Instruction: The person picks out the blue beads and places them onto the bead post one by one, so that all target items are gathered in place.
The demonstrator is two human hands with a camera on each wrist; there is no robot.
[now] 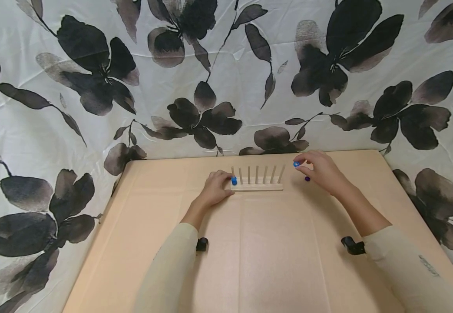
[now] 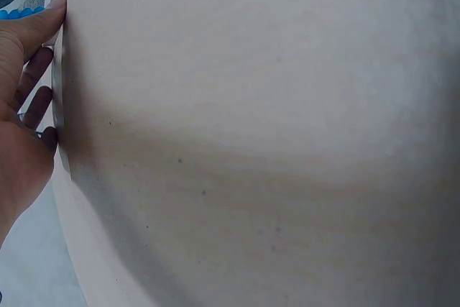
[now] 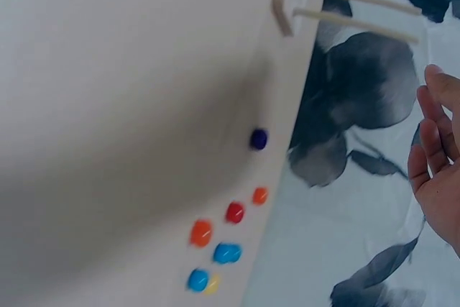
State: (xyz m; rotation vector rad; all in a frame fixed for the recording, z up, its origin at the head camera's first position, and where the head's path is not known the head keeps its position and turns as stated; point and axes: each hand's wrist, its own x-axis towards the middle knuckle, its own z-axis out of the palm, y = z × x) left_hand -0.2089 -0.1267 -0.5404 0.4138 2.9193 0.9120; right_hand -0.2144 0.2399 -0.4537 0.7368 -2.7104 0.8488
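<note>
A wooden peg rack [image 1: 257, 188] with several upright sticks stands near the table's back edge. My left hand [image 1: 213, 188] grips its left end, with the thumb along the front edge in the left wrist view. Blue beads [image 1: 234, 181] sit on the leftmost stick, beside my fingers. To the right of the rack, my right hand [image 1: 322, 171] pinches a blue bead [image 1: 296, 164] between thumb and fingertip, raised above the table. In the right wrist view that bead is hidden from sight. A dark purple bead [image 1: 307, 178] lies on the table below the right hand.
Loose beads lie near the table's edge in the right wrist view: red [image 3: 235, 212], orange [image 3: 201, 233], blue [image 3: 227, 253] and yellow [image 3: 211, 283]. The light tabletop [image 1: 273, 252] ends against a floral cloth [image 1: 210, 52] at the back.
</note>
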